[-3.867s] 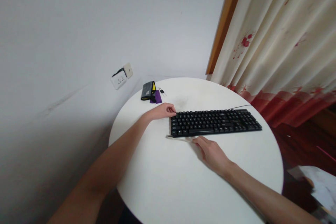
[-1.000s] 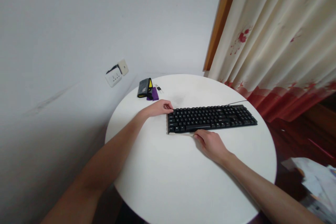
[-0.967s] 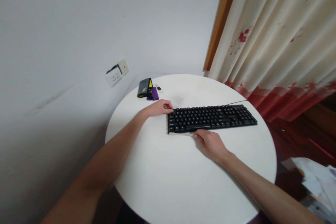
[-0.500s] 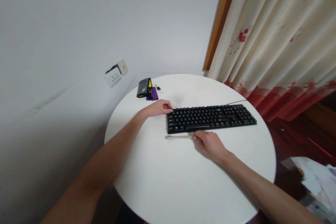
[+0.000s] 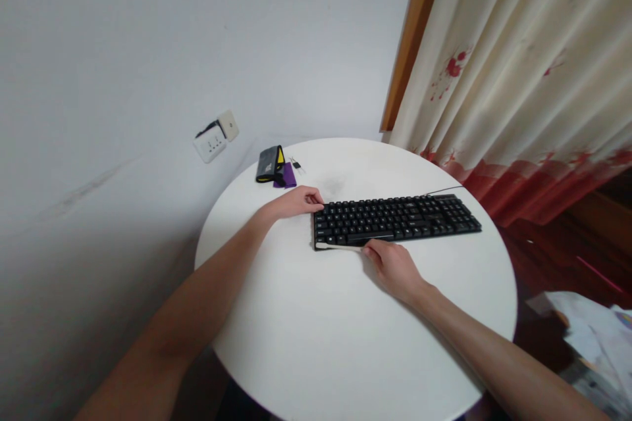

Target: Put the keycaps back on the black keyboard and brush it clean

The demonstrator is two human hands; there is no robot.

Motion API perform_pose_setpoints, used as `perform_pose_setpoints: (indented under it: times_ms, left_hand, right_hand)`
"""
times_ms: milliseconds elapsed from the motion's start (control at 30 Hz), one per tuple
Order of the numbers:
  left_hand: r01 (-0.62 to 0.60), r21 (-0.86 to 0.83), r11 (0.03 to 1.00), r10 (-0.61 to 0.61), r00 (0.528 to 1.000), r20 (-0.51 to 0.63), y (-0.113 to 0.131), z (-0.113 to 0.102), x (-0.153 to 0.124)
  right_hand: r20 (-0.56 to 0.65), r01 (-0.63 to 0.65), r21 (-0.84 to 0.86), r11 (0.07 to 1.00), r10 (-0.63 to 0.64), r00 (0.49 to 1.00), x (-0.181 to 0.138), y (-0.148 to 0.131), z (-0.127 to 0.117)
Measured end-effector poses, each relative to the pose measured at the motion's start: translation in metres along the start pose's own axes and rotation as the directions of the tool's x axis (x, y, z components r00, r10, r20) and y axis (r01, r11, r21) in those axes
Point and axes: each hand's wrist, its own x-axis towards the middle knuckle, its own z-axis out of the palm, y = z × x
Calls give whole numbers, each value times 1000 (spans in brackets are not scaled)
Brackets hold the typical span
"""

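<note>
A black keyboard (image 5: 395, 218) lies across the white table. My left hand (image 5: 300, 200) is at its far left corner, fingers curled in and closed on that edge. In front of the keyboard, my right hand (image 5: 390, 263) pinches one end of a thin white swab (image 5: 340, 247) with a flat, wider head. The swab points left, its head over the keyboard's near left corner, by the bottom row of keys. Whether the head presses on the keys or only hovers just above, I cannot tell.
Behind my left hand, a grey and yellow pouch (image 5: 270, 164) and a purple cloth (image 5: 287, 176) lie near a small black item (image 5: 295, 163). A wall socket (image 5: 210, 143) is at left. The keyboard's cable (image 5: 444, 189) runs right over the round table's (image 5: 345, 342) edge, towards the curtain (image 5: 484, 92).
The swab's head has risen from the table in front of the keyboard onto its near left corner. My right hand has shifted slightly away from me; my left hand stays at the far corner.
</note>
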Motion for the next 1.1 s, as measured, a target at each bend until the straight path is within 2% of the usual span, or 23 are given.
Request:
perform_pose_setpoints:
  times_ms: [133, 333, 633, 1100]
  left_hand:
    - [-3, 5, 1000, 3, 1000, 4, 0, -1, 0]
    - [-6, 0, 1000, 6, 1000, -1, 3, 0, -1]
    - [1, 4, 1000, -1, 1000, -5, 4, 0, -1]
    - [11, 7, 1000, -11, 1000, 5, 2, 0, -1]
  right_hand:
    - [-34, 10, 29, 1000, -9, 999, 0, 4, 0]
    - [32, 135, 46, 990, -137, 990, -2, 2, -2]
    - [-9, 63, -26, 998, -63, 998, -2, 0, 1]
    - [-82, 27, -187, 982, -43, 996, -5, 2, 3]
